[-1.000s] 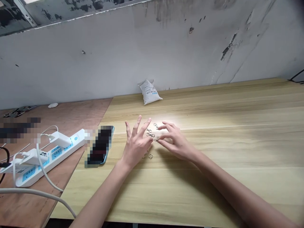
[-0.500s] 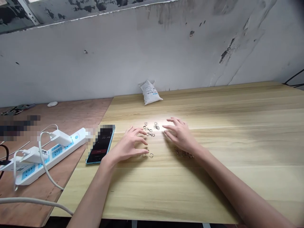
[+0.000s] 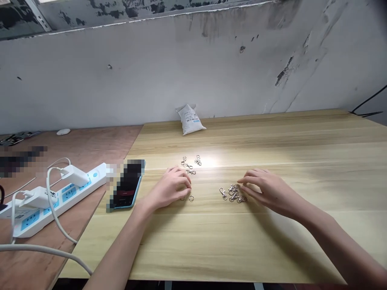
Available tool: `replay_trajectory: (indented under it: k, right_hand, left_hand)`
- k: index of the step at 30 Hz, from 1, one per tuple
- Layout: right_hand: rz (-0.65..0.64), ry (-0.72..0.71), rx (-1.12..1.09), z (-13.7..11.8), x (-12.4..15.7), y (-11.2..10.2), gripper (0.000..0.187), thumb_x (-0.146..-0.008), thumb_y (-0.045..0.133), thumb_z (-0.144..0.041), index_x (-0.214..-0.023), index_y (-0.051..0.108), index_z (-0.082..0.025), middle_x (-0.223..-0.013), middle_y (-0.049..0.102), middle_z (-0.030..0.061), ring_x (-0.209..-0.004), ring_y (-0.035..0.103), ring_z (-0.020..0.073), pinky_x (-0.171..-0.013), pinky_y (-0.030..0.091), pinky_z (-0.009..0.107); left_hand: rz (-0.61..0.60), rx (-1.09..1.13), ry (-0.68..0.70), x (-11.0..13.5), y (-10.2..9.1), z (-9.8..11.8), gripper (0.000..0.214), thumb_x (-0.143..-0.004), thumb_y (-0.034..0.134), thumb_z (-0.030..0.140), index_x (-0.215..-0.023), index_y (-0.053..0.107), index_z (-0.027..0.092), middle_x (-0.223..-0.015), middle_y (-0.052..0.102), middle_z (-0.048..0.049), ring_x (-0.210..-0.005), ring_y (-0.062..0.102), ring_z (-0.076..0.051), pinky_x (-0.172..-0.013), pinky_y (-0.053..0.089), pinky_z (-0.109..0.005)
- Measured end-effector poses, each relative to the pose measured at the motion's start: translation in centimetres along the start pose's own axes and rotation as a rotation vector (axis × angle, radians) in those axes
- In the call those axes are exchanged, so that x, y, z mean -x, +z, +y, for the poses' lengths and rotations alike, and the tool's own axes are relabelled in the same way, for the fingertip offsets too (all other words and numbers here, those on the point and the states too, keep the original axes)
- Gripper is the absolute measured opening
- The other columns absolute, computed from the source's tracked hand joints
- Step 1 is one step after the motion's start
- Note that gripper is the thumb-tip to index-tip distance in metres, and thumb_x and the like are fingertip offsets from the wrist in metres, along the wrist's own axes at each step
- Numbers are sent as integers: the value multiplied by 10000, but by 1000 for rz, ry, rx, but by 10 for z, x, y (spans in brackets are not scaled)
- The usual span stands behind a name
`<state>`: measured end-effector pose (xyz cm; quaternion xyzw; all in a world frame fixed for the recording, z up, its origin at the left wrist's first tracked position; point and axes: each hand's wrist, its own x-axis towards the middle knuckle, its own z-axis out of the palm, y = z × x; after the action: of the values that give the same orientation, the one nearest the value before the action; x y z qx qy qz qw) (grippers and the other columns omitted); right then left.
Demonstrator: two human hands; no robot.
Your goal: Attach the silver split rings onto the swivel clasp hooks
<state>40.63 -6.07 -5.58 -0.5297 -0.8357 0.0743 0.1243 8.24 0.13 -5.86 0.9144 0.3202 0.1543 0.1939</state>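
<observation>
Seemingly kept apart by kind, the swivel clasps (image 3: pixel 232 194) sit bunched on the worktop (image 3: pixel 272 249) just beside the right hand (image 3: pixel 267 191), loosely open and empty, while the left hand (image 3: pixel 171 187) curls narrow against the split rings (image 3: pixel 191 198), any hold hidden.

silver swivel clasps (image 3: pixel 233 194) on pale wood-grain tabletop (image 3: pixel 272 249), blue-panelled white power strip (image 3: pixel 60 202)

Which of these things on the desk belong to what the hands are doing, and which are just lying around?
Being worked with: left hand, right hand, metal swivel clasps, small metal rings.
Just lying around: phone, white power strip, white sachet.
</observation>
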Motion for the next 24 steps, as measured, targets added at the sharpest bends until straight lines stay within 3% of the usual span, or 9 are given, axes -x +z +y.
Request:
replay_trajectory:
  k: [3, 10, 15, 18, 21, 24]
  right_hand:
    - [3, 100, 72, -8, -2, 1, 319, -971, 459, -366, -845, 726, -247, -834, 685, 49, -760, 611, 191, -649, 416, 312]
    - [18, 159, 255, -25, -16, 19, 257, -892, 519, -204, -678, 661, -204, -740, 656, 30, -665, 587, 172, -590, 356, 288]
    - [19, 162, 141, -11, -23, 17, 157, -864, 498, -203, -798, 641, -198, -813, 674, 34, -664, 607, 168, -535, 352, 274]
    - [65, 159, 68, 4, -12, 5, 209, -918, 466, -327, -978, 629, -211, -955, 689, 58, -738, 649, 193, -566, 409, 290]
    - [31, 201, 63, 15, 6, -5, 267, -926, 467, -430, -880, 643, -234, -893, 689, 55, -678, 642, 198, -497, 372, 289]
    - [-65, 174, 36, 13, 14, -8, 230, -911, 490, -367, -817, 664, -247, -812, 683, 38, -622, 621, 181, -493, 357, 283]
  left_hand:
    - [69, 33, 8, -2, 1, 0, 59, -856, 652, 209, -800, 654, 230, -868, 706, 41, -935, 625, -157, -1123, 252, -478]
    - [171, 159, -98, -4, 2, 7, 77, -852, 663, 232, -777, 647, 222, -835, 727, 19, -875, 637, -176, -1062, 351, -467]
    - [219, 170, -161, -5, 5, 6, 117, -872, 640, 230, -971, 698, 246, -934, 754, 0, -944, 651, -195, -1032, 387, -476]
    - [221, 139, -156, -6, 5, 5, 108, -876, 629, 216, -930, 716, 249, -957, 759, -4, -939, 662, -199, -1007, 412, -475]
    - [207, 129, -126, -5, 6, 5, 93, -879, 621, 217, -864, 708, 248, -894, 764, 17, -857, 685, -177, -1060, 383, -489]
    - [191, 146, -126, -5, 6, 8, 99, -889, 605, 224, -842, 690, 239, -857, 759, 40, -780, 689, -142, -1116, 342, -483]
